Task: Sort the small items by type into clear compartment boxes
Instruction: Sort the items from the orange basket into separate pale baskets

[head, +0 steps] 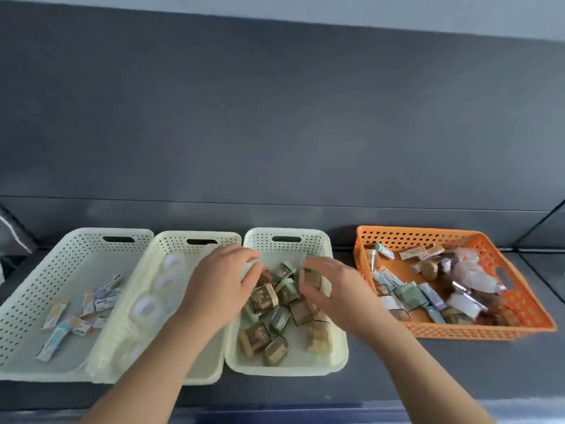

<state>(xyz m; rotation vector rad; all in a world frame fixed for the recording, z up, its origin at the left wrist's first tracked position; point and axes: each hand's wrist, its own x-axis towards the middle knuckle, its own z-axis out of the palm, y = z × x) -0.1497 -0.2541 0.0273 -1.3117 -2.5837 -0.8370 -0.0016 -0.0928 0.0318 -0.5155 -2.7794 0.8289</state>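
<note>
Three cream baskets (305,232) hold sorted items; the orange basket (428,232) (at right) is still quite full. The right hand (333,289) pinches a packet (309,278); the left hand (220,280) grip I cannot tell.

Single wide-angle head-worn view, facing forward and down, close above a dark grey countertop (452,368), grey wall (275,117) filling upper half.

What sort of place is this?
Likely a home or workshop sorting station: a dark counter, three cream baskets holding separated items, and an orange basket of mixed packets beside them.
</note>
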